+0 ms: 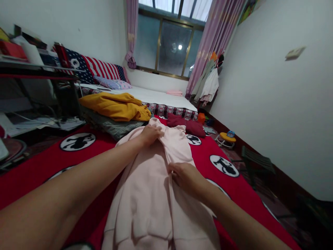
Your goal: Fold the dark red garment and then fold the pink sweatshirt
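A pale pink garment (151,194) lies spread lengthwise on a red bedspread (39,166) printed with black-and-white round figures. My left hand (151,133) reaches far forward and grips a fold of the pink cloth near its far end, fingers closed. My right hand (186,177) is nearer to me, on the garment's right side, pinching a ridge of the same cloth between thumb and fingers. A raised fold runs between the two hands.
Beyond the pink garment lie a mustard-yellow garment (117,106) on grey folded cloth (114,126) and a dark red garment (186,125). A cluttered black shelf (39,73) stands at the left. Right of the bed: a small green stool (256,161), a toy (226,137), hanging clothes (208,85).
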Available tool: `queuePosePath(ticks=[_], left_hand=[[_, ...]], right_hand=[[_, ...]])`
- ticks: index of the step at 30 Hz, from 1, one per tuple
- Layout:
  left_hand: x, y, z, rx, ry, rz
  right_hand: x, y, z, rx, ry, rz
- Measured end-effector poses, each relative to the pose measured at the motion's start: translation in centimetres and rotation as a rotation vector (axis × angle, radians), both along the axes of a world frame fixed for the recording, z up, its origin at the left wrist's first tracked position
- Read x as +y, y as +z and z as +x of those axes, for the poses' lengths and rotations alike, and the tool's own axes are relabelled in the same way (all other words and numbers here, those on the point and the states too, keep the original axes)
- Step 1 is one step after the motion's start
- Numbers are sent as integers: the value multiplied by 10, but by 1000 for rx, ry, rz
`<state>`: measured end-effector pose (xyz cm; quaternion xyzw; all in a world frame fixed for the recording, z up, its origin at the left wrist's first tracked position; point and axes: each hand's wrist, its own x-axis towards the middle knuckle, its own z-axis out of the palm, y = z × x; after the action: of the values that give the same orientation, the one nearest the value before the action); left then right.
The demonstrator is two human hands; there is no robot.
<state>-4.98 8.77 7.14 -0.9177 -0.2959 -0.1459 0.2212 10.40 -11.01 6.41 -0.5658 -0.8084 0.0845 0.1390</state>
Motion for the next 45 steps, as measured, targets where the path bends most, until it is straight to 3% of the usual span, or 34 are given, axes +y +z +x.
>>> queuePosePath(ticks=[3,5,9,12,15,18,21,23,26,28,30,32,34,36,39,40,42,44,45], left_hand=[[15,20,9,-47,-28,57],[25,20,6,-57,-38,61],[38,-13,-10,-31,-85,-45],[30,-37,-18,-91,-35,-80],[-1,-42,-21,-157,-89,-116],[-51,-36,-30,-197,-280,-282],[-102,-30,-47,-222,-471,-514],[-128,-28,-55,-229,-549,-647],[-149,-22,-59,-262,-655,-745],[-158,-14,-58,-311,-723,-802],[-166,-6,-58,-362,-743,-892],[-174,-2,-61,-368,-713,-990],[-181,-5,-67,-291,-670,-1090],[-184,-11,-74,-203,-615,-1187],[-179,-15,-87,-261,-479,-1205],[-174,-15,-93,-341,-405,-1108],[-159,-15,-107,-493,-184,-769],[-140,-20,-124,-560,78,-432],[-128,-25,-133,-565,198,-343]], right_hand=[[11,12,1,378,-26,120],[17,9,-6,567,-31,171],[27,-32,-29,658,60,105],[30,-59,-37,623,140,123],[17,-55,-28,767,118,-13],[-15,-26,-9,849,101,-132],[-58,1,6,612,214,-110],[-83,5,9,397,270,-79],[-104,-2,7,220,199,56],[-110,-1,5,250,101,147],[-113,9,4,354,46,81],[-112,25,2,449,54,-97],[-101,36,-2,488,87,-167],[-76,36,-9,511,82,-22],[-26,12,-25,516,41,166],[-11,1,-32,486,33,159],[13,-22,-44,359,21,110],[24,-41,-53,224,15,83],[26,-48,-55,187,19,85]])
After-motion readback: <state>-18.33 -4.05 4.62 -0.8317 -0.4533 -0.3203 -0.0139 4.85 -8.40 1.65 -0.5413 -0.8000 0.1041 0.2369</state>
